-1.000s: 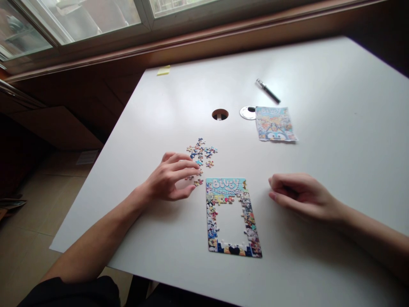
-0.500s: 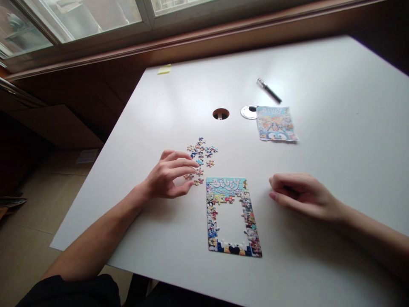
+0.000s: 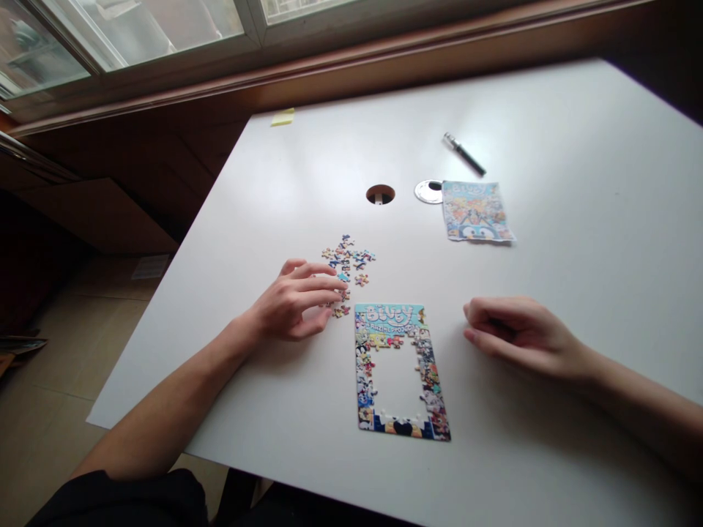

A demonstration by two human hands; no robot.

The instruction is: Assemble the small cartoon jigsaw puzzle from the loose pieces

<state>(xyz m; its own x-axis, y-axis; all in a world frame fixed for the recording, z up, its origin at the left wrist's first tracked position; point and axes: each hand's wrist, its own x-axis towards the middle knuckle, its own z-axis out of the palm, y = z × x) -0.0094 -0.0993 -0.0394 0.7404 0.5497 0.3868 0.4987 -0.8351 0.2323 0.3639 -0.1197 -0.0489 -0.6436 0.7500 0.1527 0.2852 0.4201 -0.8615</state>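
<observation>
My left hand [image 3: 299, 298] is over the near left side of a pile of loose jigsaw pieces [image 3: 345, 256]. Its fingers are apart and bent, the fingertips at the pieces and hiding some of them. Right of that hand lies a partly assembled jigsaw puzzle [image 3: 389, 322]: a joined border with "Bluey" lettering along the top and a bare middle where the white table shows. My right hand [image 3: 521, 337] rests on the table to the right of the puzzle, its fingers curled closed; whether anything is inside them is hidden.
Behind the puzzle, a printed picture sheet [image 3: 477, 212] partly covers a silver round cover [image 3: 427, 192]. A black pen [image 3: 464, 154] lies farther back. The white table [image 3: 576, 219] has a round cable hole [image 3: 380, 195] and yellow tape [image 3: 283, 117] near its far left corner.
My left hand has shifted slightly right, farther over the loose pieces. My right hand and the puzzle border stay where they were.
</observation>
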